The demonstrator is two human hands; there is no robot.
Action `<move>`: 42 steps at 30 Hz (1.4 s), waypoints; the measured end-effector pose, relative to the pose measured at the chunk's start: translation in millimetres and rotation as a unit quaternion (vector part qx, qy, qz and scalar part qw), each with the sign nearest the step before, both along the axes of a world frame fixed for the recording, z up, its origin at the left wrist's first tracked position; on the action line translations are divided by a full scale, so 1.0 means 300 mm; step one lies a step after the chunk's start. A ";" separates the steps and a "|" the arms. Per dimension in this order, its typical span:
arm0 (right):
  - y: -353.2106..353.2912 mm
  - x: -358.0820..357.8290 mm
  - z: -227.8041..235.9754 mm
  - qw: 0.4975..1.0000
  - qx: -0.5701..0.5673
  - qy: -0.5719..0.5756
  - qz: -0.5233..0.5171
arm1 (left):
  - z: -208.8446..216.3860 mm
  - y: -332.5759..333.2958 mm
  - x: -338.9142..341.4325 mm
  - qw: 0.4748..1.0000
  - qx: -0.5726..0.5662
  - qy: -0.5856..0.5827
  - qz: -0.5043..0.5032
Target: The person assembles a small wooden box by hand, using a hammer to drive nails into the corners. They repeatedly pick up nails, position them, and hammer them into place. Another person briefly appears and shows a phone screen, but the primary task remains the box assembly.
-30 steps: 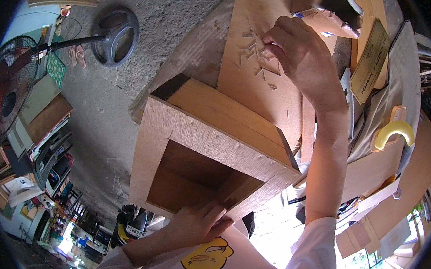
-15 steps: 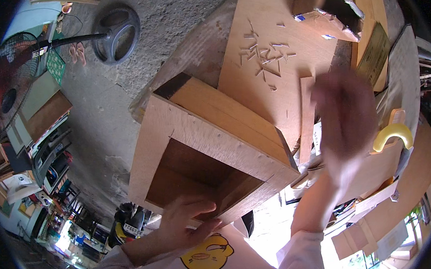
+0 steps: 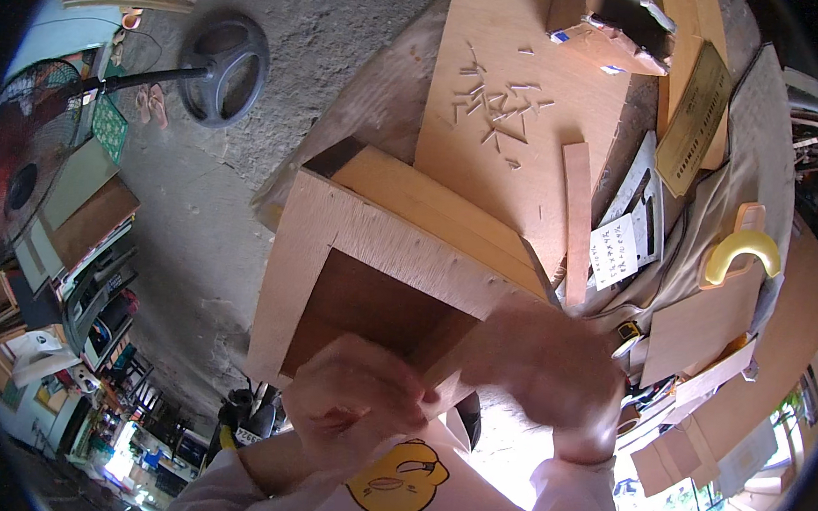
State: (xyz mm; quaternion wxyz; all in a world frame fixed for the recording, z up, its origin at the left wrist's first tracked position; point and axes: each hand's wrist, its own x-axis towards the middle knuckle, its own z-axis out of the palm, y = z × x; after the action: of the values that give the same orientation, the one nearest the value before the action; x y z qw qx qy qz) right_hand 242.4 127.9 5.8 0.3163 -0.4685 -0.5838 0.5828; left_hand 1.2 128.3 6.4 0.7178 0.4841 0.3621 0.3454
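A wooden box (image 3: 282, 257) with a rectangular opening in its plywood face stands tilted close in front of me. My left hand (image 3: 353, 397) is at the near edge of that opening. Its fingers are curled and drawn together, and anything between them is too small or hidden to make out. Over the box's right side is my right hand (image 3: 543, 367), smeared by motion, so neither its fingers nor anything in them can be read. Beyond the box, several small thin pieces (image 3: 498, 106) lie scattered on a plywood board (image 3: 475, 25).
A narrow wood strip (image 3: 575, 219) lies along the board's right side, beside handwritten paper (image 3: 615, 249) and a grey metal piece (image 3: 652, 191). A torn cardboard box (image 3: 600, 42) is at the far end. A yellow curved-handled tool (image 3: 744, 253) rests right. A fan (image 3: 20, 185) stands left.
My right hand has come down and inward from above the board's right side to the box. The left hand's fingers, stretched out before, have curled together.
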 end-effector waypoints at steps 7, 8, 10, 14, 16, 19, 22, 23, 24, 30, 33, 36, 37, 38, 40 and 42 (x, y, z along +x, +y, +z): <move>0.304 0.195 -0.336 0.887 0.268 -0.361 -0.105 | 0.013 -0.071 -0.025 0.988 -0.138 -0.025 0.059; 0.318 0.203 -0.354 0.877 0.286 -0.376 -0.085 | 0.013 -0.069 -0.053 0.991 -0.125 0.000 0.049; 0.334 0.207 -0.378 0.879 0.282 -0.382 -0.050 | 0.014 -0.067 -0.100 0.989 -0.129 0.027 0.072; 0.359 0.214 -0.410 0.865 0.326 -0.382 -0.011 | 0.005 -0.091 -0.176 0.988 -0.080 0.086 0.102; 0.378 0.230 -0.449 0.825 0.407 -0.392 -0.008 | 0.005 -0.107 -0.198 0.989 -0.052 0.096 0.104; 0.399 0.287 -0.466 0.837 0.332 -0.422 0.103 | 0.002 -0.145 -0.230 0.988 -0.048 0.096 0.108; 0.367 0.217 -0.406 0.789 0.365 -0.483 0.111 | 0.020 -0.187 -0.245 0.986 0.010 0.137 0.099; 0.372 0.212 -0.386 0.800 0.343 -0.477 0.123 | 0.026 -0.198 -0.253 0.983 0.046 0.157 0.083; 0.370 0.218 -0.385 0.799 0.296 -0.505 0.137 | 0.029 -0.208 -0.265 0.979 0.083 0.176 0.066; 0.156 0.248 -0.311 0.872 0.250 -0.302 -0.295 | 0.034 -0.347 -0.267 0.923 0.248 0.295 0.009; -0.199 0.155 -0.243 0.834 0.158 -0.306 -0.431 | 0.018 -0.423 -0.230 0.896 0.297 0.330 -0.007; -0.565 -0.041 -0.247 0.839 0.119 -0.360 -0.390 | -0.026 -0.479 -0.189 0.881 0.334 0.335 -0.007; -0.673 -0.135 -0.289 0.853 0.068 -0.332 -0.397 | -0.046 -0.486 -0.166 0.880 0.342 0.329 -0.003; -0.735 -0.201 -0.322 0.872 0.069 -0.312 -0.372 | -0.062 -0.495 -0.151 0.879 0.348 0.326 0.000; -0.793 -0.293 -0.383 0.888 0.086 -0.308 -0.331 | -0.088 -0.508 -0.127 0.878 0.356 0.320 0.008; -0.790 -0.336 -0.401 0.878 0.091 -0.372 -0.287 | -0.101 -0.520 -0.122 0.874 0.362 0.323 0.020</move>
State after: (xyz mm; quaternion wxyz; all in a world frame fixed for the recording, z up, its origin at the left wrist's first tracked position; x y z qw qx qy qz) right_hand 141.6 -108.9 -114.6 0.2705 -0.7671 -0.5486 0.1935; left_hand -35.4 -27.6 -24.0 0.3285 0.7871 0.4333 0.2911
